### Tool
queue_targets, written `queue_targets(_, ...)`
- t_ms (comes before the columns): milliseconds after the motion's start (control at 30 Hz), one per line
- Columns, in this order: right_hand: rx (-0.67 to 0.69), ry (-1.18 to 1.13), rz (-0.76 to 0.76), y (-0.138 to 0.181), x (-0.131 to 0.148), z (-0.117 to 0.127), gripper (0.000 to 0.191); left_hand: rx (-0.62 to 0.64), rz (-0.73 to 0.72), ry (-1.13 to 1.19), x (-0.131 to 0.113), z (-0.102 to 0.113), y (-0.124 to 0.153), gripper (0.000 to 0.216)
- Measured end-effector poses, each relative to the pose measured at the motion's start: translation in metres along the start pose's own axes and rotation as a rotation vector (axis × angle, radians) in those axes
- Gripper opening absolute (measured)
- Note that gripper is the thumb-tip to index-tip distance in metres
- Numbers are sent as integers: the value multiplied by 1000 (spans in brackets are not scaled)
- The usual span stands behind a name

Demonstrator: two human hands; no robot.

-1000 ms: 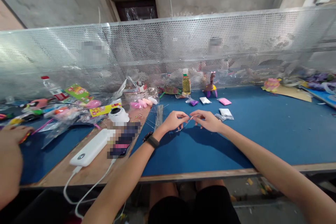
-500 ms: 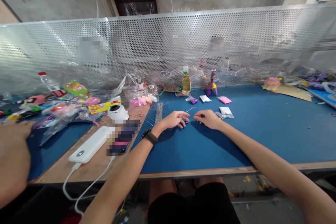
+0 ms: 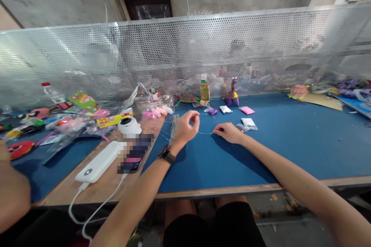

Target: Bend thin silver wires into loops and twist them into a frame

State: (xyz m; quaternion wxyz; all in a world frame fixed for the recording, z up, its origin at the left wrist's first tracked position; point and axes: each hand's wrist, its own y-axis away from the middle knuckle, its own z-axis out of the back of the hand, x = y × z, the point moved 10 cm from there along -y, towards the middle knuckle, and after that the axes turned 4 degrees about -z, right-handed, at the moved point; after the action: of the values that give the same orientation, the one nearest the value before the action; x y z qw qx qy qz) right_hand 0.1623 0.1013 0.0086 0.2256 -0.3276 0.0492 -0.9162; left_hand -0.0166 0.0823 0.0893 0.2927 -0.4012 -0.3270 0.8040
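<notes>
My left hand (image 3: 186,126), with a dark watch on its wrist, is raised a little above the blue mat (image 3: 290,142) and pinches one end of a thin wire (image 3: 204,133). The wire curves down to my right hand (image 3: 228,132), which rests on the mat and pinches the other end. A bundle of thin wires (image 3: 174,124) lies just left of my left hand. Small bags of white (image 3: 249,122), pink (image 3: 248,110) and purple (image 3: 213,111) clay lie beyond my right hand.
A perforated metal screen (image 3: 261,50) closes the back of the bench. A white power bank (image 3: 98,161), a phone and a white jar (image 3: 129,126) lie on the left. A small oil bottle (image 3: 204,89) and a purple clay figure (image 3: 232,92) stand at the back. Another person's arm (image 3: 11,197) is at far left.
My left hand has lifted off the mat and drawn up and back, bending the wire into a curve. My right hand has stayed low on the mat. The other person's hand has drawn back.
</notes>
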Motion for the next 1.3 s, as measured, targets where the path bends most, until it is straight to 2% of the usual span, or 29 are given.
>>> queue_targets(100,7,2,0,0,-1,0,28,413,-174,-11,-18,-52,18,18)
queue_targets(200,22,8,2,-1,-2,-2,27,607,-178,-85,-7,-81,33,21)
queue_targets(367,23,-18,26,-2,-1,-2,26,630,-156,-90,3,-84,36,25)
queue_targets(633,30,-20,29,-4,-3,-2,24,633,-157,-86,0,-86,39,28)
queue_targets(833,30,15,31,-4,-1,-1,36,623,-162,-72,0,-87,39,29)
queue_targets(1300,39,1,67,-2,4,0,34,628,-190,-123,-1,-89,41,30)
